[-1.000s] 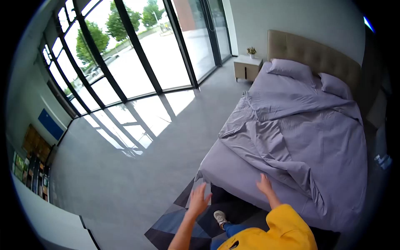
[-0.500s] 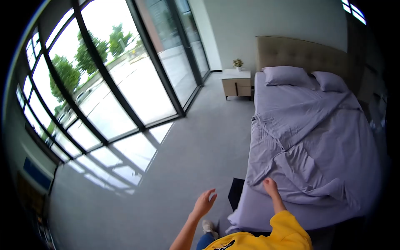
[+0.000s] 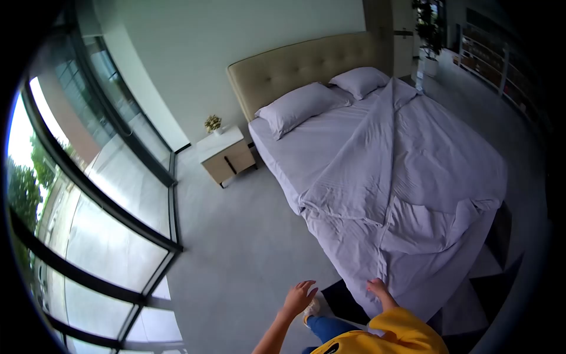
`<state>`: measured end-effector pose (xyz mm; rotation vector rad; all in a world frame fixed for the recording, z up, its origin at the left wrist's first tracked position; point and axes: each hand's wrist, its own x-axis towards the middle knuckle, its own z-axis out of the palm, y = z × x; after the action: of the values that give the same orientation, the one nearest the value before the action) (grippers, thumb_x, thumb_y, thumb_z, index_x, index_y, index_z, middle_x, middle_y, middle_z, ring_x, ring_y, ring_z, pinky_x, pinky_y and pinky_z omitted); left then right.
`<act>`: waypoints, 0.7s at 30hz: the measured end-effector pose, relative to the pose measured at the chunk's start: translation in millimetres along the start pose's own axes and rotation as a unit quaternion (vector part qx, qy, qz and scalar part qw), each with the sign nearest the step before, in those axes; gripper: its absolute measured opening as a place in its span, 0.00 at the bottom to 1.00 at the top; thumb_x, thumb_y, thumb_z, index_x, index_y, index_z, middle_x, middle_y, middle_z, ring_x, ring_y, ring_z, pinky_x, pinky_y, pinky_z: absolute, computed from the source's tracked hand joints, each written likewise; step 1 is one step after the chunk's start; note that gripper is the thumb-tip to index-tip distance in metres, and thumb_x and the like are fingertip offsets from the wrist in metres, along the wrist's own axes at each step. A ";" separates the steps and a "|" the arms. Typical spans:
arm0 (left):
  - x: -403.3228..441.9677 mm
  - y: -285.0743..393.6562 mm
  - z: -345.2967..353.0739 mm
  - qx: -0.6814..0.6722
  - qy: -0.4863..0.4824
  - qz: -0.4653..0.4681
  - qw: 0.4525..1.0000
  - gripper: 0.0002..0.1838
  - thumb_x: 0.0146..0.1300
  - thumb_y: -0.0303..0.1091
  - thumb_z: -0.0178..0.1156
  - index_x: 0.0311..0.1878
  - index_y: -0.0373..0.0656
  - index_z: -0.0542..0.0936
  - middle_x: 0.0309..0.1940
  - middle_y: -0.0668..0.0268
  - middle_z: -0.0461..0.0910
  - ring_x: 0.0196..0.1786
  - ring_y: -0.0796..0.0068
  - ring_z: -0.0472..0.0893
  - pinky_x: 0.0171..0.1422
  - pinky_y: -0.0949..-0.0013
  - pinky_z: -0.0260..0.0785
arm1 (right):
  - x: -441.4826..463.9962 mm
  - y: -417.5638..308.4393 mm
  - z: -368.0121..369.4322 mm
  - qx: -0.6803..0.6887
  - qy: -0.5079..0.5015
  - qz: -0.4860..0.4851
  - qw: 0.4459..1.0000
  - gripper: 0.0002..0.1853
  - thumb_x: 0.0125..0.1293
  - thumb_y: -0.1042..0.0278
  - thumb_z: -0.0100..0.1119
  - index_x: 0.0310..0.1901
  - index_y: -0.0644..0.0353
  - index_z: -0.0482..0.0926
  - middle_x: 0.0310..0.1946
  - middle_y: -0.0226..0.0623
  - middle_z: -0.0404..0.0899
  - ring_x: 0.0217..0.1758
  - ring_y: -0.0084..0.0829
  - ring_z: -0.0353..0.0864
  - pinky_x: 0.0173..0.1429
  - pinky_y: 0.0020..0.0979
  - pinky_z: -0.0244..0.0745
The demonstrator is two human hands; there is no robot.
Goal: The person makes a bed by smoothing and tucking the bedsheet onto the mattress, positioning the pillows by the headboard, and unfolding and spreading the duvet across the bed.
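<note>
My left hand (image 3: 299, 297) hangs over the grey floor beside the bed, fingers apart and slightly bent, holding nothing. Close to the bed's near corner is my right hand (image 3: 379, 289), its fingers loosely curled and apart, with nothing visible in them. Lilac bedding covers the mattress, with a rumpled quilt (image 3: 436, 159) folded back diagonally and bunched towards the foot. Two lilac pillows, one nearer (image 3: 303, 106) and one farther (image 3: 361, 81), lie by the tufted beige headboard (image 3: 306, 62).
A nightstand (image 3: 229, 164) with a small potted plant (image 3: 213, 123) stands left of the headboard. Tall black-framed windows line the left side. A dark patterned rug (image 3: 471, 301) shows around the foot of the bed. Shelves (image 3: 483, 59) and a tall plant (image 3: 430, 35) are at the back right.
The view has swung right and come nearer the bed's left side. My right hand was over the mattress and is now by its near corner. My left hand stays open.
</note>
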<state>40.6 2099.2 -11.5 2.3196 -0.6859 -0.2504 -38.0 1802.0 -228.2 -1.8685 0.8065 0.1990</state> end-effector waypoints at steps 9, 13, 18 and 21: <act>196.6 -96.9 -84.9 0.034 -0.099 0.040 0.994 0.15 0.54 0.41 0.53 0.43 0.44 0.72 0.41 0.60 0.74 0.44 0.58 0.72 0.46 0.62 0.65 | 81.9 -136.4 58.6 0.145 -0.008 0.141 0.979 0.23 0.55 0.49 0.52 0.42 0.62 0.71 0.33 0.37 0.76 0.35 0.29 0.76 0.39 0.31 0.69; 285.9 -152.8 -74.0 0.051 -0.162 0.110 0.979 0.19 0.53 0.42 0.53 0.45 0.42 0.69 0.43 0.58 0.72 0.46 0.58 0.71 0.49 0.62 0.63 | 137.5 -177.3 80.6 0.315 0.103 0.209 0.920 0.26 0.54 0.48 0.54 0.47 0.61 0.67 0.38 0.39 0.74 0.41 0.32 0.74 0.45 0.35 0.68; 364.8 -218.0 -70.6 0.049 -0.299 0.137 0.943 0.20 0.54 0.44 0.52 0.48 0.45 0.68 0.45 0.58 0.71 0.47 0.58 0.70 0.50 0.61 0.63 | 202.6 -197.4 124.5 0.447 0.255 0.323 0.795 0.28 0.50 0.47 0.58 0.46 0.58 0.67 0.42 0.37 0.70 0.46 0.32 0.69 0.46 0.36 0.66; 406.8 -247.8 -70.4 0.064 -0.356 0.144 0.921 0.21 0.55 0.46 0.52 0.48 0.45 0.69 0.44 0.58 0.72 0.46 0.58 0.71 0.50 0.61 0.63 | 239.6 -196.3 142.5 0.516 0.337 0.334 0.713 0.29 0.47 0.45 0.60 0.45 0.57 0.67 0.40 0.33 0.69 0.42 0.29 0.68 0.41 0.34 0.65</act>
<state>508.6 2072.9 -121.6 2.1833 -1.4176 -0.9602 295.6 1865.9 -257.8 -0.4639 1.6448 -0.4636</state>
